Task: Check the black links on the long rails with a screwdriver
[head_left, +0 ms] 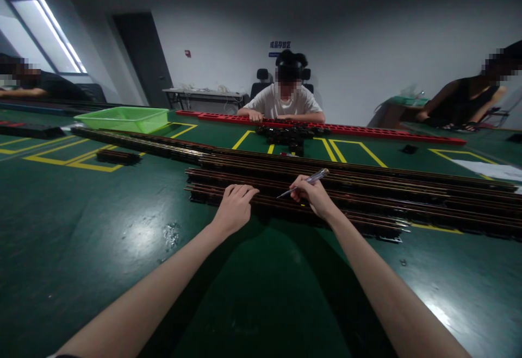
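Several long dark brown strips [367, 189] lie side by side across the green table [101, 249]. My left hand [234, 206] rests on the nearest strip with its fingers curled over the edge. My right hand [314, 195] is closed on a clear-handled screwdriver [304, 182], held like a pen, its metal tip pointing left toward the strips between my hands.
A person in a white shirt [285, 102] sits opposite behind a long red strip [326, 126] and a pile of small black parts [285, 135]. A green basket [126, 118] stands at the back left. Other people sit at the far left and right. Yellow lines mark the table.
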A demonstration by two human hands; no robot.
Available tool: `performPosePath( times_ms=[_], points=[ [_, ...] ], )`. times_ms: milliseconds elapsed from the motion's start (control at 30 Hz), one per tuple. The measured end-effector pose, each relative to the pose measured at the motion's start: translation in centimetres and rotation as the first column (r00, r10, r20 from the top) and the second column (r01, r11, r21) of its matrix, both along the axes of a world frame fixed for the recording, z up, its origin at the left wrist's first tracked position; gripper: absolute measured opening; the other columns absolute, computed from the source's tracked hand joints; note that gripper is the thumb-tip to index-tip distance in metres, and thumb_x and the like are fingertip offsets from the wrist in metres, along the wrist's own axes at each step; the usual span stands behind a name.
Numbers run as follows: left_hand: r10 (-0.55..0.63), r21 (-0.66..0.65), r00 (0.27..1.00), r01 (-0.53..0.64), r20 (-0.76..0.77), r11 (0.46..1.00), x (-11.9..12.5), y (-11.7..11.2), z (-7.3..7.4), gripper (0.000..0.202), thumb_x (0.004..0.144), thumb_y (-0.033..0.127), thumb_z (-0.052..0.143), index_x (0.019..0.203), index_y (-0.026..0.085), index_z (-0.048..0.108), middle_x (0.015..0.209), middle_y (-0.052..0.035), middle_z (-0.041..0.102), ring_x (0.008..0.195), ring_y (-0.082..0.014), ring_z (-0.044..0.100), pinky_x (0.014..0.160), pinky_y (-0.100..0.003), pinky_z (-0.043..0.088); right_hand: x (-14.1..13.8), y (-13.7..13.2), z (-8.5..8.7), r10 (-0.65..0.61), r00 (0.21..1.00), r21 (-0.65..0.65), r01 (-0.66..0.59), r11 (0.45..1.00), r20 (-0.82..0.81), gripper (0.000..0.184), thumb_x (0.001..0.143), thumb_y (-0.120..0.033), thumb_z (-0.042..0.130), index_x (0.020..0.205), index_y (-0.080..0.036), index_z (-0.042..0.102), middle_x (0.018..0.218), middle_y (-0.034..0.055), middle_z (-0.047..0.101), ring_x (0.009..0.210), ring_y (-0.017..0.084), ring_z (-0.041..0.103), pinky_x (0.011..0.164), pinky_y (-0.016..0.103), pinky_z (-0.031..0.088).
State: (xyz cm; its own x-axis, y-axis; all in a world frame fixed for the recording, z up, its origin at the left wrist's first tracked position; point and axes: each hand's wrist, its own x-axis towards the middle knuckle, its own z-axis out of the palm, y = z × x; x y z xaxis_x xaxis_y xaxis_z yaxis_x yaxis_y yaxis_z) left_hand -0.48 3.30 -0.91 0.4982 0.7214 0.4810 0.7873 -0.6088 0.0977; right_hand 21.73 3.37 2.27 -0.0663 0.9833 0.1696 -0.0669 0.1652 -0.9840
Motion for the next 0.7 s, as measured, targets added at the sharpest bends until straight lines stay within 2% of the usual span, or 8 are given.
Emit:
performPosePath(
  times_ms=[133, 333, 700],
  points=[
    [-0.028, -0.029, 1.0, 0.028, -0.013, 0.999, 0.01, -0.1, 0.24, 0.039, 0.082, 0.017, 0.04, 0.118, 0.015, 0.052, 0.119, -0.0082, 0.058, 0.112, -0.0218, 0.05, 0.097, -0.042, 0.031, 0.03, 0.12, -0.1, -0.005, 1.0, 0.005, 0.005, 1.0, 0.003, 0.012, 0.062, -0.026, 0.057, 0.055, -0.016, 0.056, 0.048, -0.0001, 0.057, 0.044, 0.01, 0.051, 0.043, 0.021, 0.038],
    [0.003, -0.018, 0.999, -0.004, -0.037, 1.0, 0.26, -0.23, 0.47, 0.038, 0.085, 0.037, 0.043, 0.114, 0.016, 0.054, 0.113, -0.0085, 0.06, 0.106, -0.0237, 0.052, 0.096, -0.044, 0.032, 0.04, 0.19, -0.25, 0.002, 1.0, 0.025, -0.003, 1.0, 0.008, 0.012, 0.063, -0.026, 0.057, 0.056, -0.016, 0.057, 0.049, -0.0002, 0.058, 0.044, 0.01, 0.051, 0.043, 0.021, 0.038],
    [0.03, 0.054, 0.998, -0.026, -0.063, 0.998, 0.33, 0.0, 0.04, 0.03, 0.085, 0.035, 0.047, 0.107, 0.017, 0.056, 0.107, -0.0067, 0.061, 0.1, -0.0233, 0.053, 0.093, -0.041, 0.035, 0.08, 0.11, -0.16, 0.004, 1.0, 0.032, -0.004, 0.999, 0.018, 0.012, 0.065, -0.025, 0.057, 0.057, -0.017, 0.056, 0.049, -0.0003, 0.057, 0.044, 0.01, 0.051, 0.044, 0.022, 0.038]
  ],
)
